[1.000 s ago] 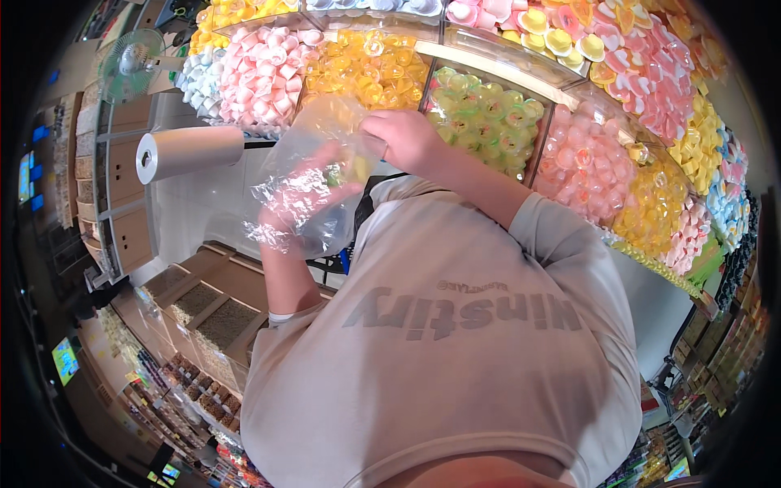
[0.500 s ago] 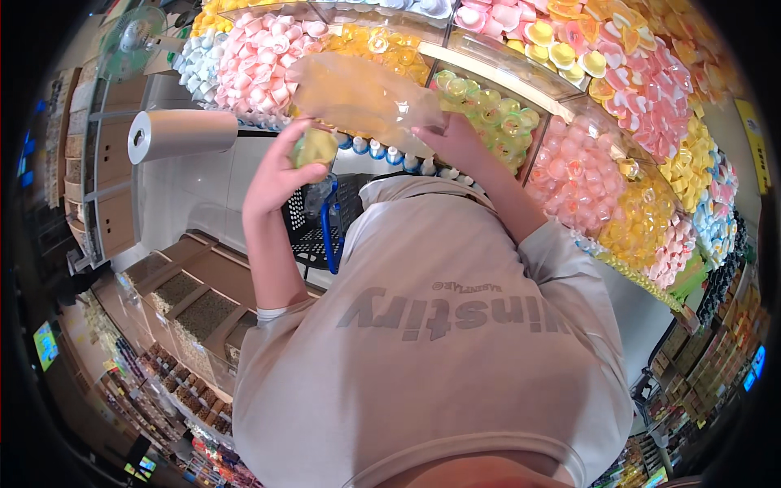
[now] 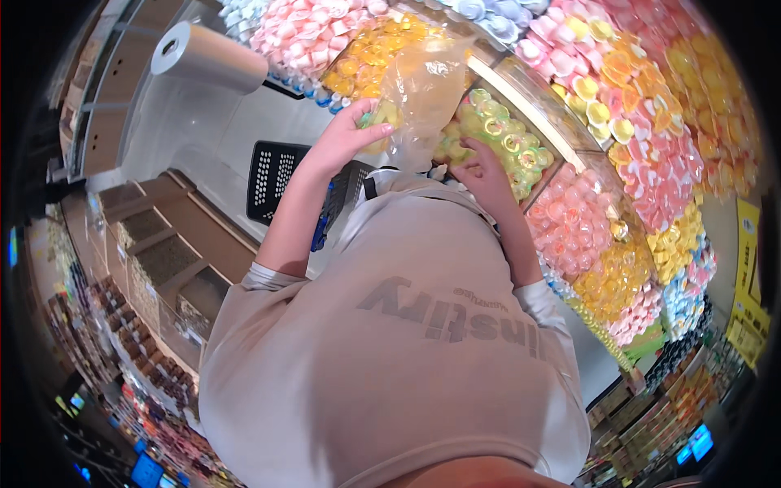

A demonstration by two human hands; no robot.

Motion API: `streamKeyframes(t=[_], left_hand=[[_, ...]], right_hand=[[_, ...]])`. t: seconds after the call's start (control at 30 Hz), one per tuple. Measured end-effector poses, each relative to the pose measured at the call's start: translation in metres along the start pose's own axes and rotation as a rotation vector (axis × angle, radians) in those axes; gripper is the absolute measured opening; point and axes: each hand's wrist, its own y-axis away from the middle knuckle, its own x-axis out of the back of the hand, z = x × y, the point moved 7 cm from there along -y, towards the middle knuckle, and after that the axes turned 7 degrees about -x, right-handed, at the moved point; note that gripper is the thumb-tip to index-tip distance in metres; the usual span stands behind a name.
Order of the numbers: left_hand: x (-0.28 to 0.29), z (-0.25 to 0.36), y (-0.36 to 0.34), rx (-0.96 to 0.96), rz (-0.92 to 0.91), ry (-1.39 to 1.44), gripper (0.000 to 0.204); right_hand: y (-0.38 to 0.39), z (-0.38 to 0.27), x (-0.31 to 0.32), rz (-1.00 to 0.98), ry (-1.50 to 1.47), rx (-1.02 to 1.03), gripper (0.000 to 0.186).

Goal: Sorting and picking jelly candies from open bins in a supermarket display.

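My left hand (image 3: pixel 342 145) is closed at the near side of the candy display. Between its thumb and fingers is a small yellow-green jelly cup (image 3: pixel 384 115), partly covered by the fingers. Against it hangs a clear plastic bag (image 3: pixel 427 89), thin and crumpled, its upper part spread over the orange-yellow jelly cups (image 3: pixel 366 61). To the right, my right hand (image 3: pixel 486 175) is apart from the bag, fingers loosely bent and spread, with nothing visible in them. Green jelly cups (image 3: pixel 508 134) fill the bin just beyond it.
A large plastic-bag roll (image 3: pixel 215 61) juts out at the upper left. Below my left forearm is a black shopping basket (image 3: pixel 272 183) with blue parts. Pink jelly cups (image 3: pixel 569 220) lie to the right. Wooden bins (image 3: pixel 163 252) stand on the left.
My right hand has let go of the plastic bag and drawn down beside the green cups. The bag now hangs more upright at my left hand. The whole view has turned and shifted.
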Motion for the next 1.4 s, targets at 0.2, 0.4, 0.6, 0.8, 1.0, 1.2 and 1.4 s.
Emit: streamKeyframes(t=[0.2,0.4,0.6,0.8,1.0,1.2,1.4], left_hand=[[0.148,-0.04,0.073,0.059,0.619,0.054,0.046],[0.214,-0.043,0.124,-0.159,0.822,0.176,0.04],[0.176,0.05,0.031,-0.399,0.711,-0.477,0.05],[0.096,0.086,-0.107,-0.553,0.368,-0.716,0.065],[0.036,0.055,-0.19,-0.555,0.184,-1.177,0.068],[-0.056,0.097,-0.147,-0.636,0.065,-1.143,0.059],[-0.157,0.008,-0.053,-0.313,-0.68,-1.0,0.051]], right_hand=[[-0.005,0.042,-0.004,-0.095,0.037,-0.123,0.049],[-0.01,0.034,-0.018,-0.175,0.027,-0.146,0.046],[-0.023,0.015,-0.015,-0.111,-0.008,-0.075,0.044],[-0.018,0.022,0.004,0.011,-0.017,-0.065,0.044],[-0.001,0.038,0.029,0.142,-0.042,-0.074,0.042],[0.023,0.059,0.067,0.411,-0.243,-0.044,0.032],[0.056,0.018,0.068,0.389,-0.16,-0.064,0.041]])
